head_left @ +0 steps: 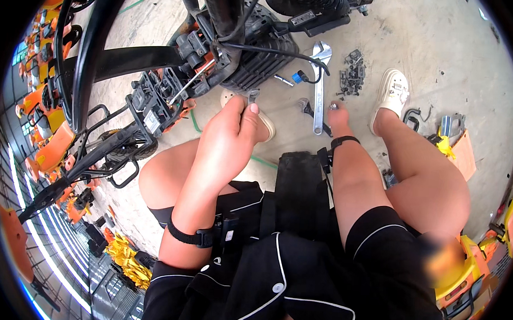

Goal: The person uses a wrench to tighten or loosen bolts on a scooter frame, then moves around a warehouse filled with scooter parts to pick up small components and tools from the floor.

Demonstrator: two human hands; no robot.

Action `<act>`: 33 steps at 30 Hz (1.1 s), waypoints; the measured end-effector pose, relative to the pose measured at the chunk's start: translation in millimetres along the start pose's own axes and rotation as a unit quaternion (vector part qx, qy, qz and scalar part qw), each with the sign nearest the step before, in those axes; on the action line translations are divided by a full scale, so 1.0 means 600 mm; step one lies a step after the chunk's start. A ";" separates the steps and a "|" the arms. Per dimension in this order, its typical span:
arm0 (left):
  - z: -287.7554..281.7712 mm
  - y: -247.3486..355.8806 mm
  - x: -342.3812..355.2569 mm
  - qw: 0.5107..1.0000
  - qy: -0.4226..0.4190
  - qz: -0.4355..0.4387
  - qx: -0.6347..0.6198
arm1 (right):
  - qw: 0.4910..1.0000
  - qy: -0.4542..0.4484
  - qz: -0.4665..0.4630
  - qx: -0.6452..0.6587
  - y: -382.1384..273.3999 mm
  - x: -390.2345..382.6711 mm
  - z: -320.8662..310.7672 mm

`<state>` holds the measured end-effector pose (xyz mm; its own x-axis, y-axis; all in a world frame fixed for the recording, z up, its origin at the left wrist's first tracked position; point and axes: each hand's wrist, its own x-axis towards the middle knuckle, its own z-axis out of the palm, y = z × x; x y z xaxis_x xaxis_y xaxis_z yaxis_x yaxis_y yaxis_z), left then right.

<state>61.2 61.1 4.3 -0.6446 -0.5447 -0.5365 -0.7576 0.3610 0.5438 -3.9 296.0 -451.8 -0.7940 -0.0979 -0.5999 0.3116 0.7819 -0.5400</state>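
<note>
In front of me is a black machine frame with a finned engine-like block [255, 62]. My left hand [229, 139] is closed near its lower edge, pinching a small grey metal piece [252, 96] between thumb and finger; its exact kind does not show. Farther right, my right hand [339, 119] reaches low over the floor, its fingers closed at a small shiny metal part [333, 106] too small to name. Beside that hand lies a large silver adjustable wrench [320, 94]. A smaller, dark-handled wrench [309, 109] lies between the two hands, partly covered by the large one.
Small black hardware [353, 72] is heaped beyond my right hand. A blue-ended black cable [297, 77] hangs from the machine near a short metal rod [284, 80]. Yellow-handled tools [445, 137] lie by my right leg. Orange machines [51, 145] line the left side.
</note>
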 end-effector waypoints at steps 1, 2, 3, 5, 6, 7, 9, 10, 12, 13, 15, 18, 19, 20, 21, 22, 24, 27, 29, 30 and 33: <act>0.002 -0.003 -0.004 1.000 0.001 -0.002 -0.001 | 1.000 0.022 -0.001 0.005 -0.017 -0.012 -0.005; 0.004 -0.006 -0.008 1.000 0.001 -0.003 -0.001 | 0.999 0.045 -0.001 0.010 -0.034 -0.025 -0.010; 0.006 -0.014 -0.014 1.000 0.000 -0.002 -0.006 | 0.999 0.029 0.034 -0.017 -0.063 -0.036 -0.021; 0.010 -0.018 -0.024 1.000 -0.002 0.007 -0.011 | 0.999 0.007 0.031 0.014 -0.084 -0.052 -0.028; 0.010 -0.019 -0.029 1.000 -0.001 0.004 -0.008 | 0.999 -0.006 0.029 0.030 -0.090 -0.057 -0.030; 0.017 0.012 -0.005 0.998 -0.041 0.042 0.007 | 0.989 0.049 0.049 0.132 0.038 0.012 0.006; 0.017 -0.008 -0.019 0.999 -0.029 0.027 0.019 | 0.994 0.038 0.048 0.095 -0.006 -0.020 0.000; 0.016 -0.010 -0.023 0.999 -0.025 0.024 0.024 | 0.995 0.039 0.048 0.076 -0.016 -0.029 -0.004; 0.015 -0.013 -0.028 0.999 -0.021 0.025 0.034 | 0.995 0.064 0.037 0.064 -0.031 -0.045 -0.009; 0.017 -0.014 -0.030 0.999 -0.021 0.027 0.040 | 0.994 0.080 0.033 0.059 -0.034 -0.051 -0.014; 0.011 -0.016 -0.033 0.997 -0.005 0.041 0.063 | 0.995 0.083 0.021 0.040 -0.051 -0.062 -0.026; -0.009 -0.012 -0.024 0.995 0.028 0.055 0.078 | 0.993 0.041 0.004 0.106 -0.094 -0.070 -0.068; -0.022 -0.002 -0.022 0.997 0.031 0.046 0.060 | 0.978 0.008 0.041 0.203 -0.120 -0.070 -0.087; -0.033 0.007 -0.022 0.998 0.033 0.038 0.043 | 0.951 -0.026 0.078 0.298 -0.145 -0.074 -0.104; -0.037 0.006 -0.018 0.994 0.056 0.068 0.058 | 0.954 -0.034 0.060 0.292 -0.166 -0.065 -0.125; -0.040 0.004 -0.012 0.993 0.055 0.076 0.067 | 0.944 -0.081 0.051 0.315 -0.204 -0.061 -0.154; -0.051 0.009 0.002 0.991 0.049 0.091 0.084 | 0.918 -0.175 0.036 0.354 -0.294 -0.058 -0.233; -0.065 0.013 0.009 0.985 0.072 0.136 0.082 | 0.909 -0.242 -0.093 0.326 -0.450 -0.093 -0.359; -0.074 0.023 0.005 0.987 0.065 0.132 0.061 | 0.903 -0.246 -0.170 0.308 -0.563 -0.170 -0.443; -0.081 0.026 0.003 0.988 0.064 0.129 0.052 | 0.900 -0.251 -0.206 0.292 -0.607 -0.235 -0.477; -0.074 0.027 0.000 0.977 0.096 0.188 0.039 | 0.890 -0.334 -0.219 0.219 -0.630 -0.328 -0.531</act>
<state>53.7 33.2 41.8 -0.8538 -0.4913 -0.1725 -0.4805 0.6159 0.6243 -131.6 215.8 58.4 -0.4485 -0.7927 -0.4130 0.3381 0.2772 -0.8993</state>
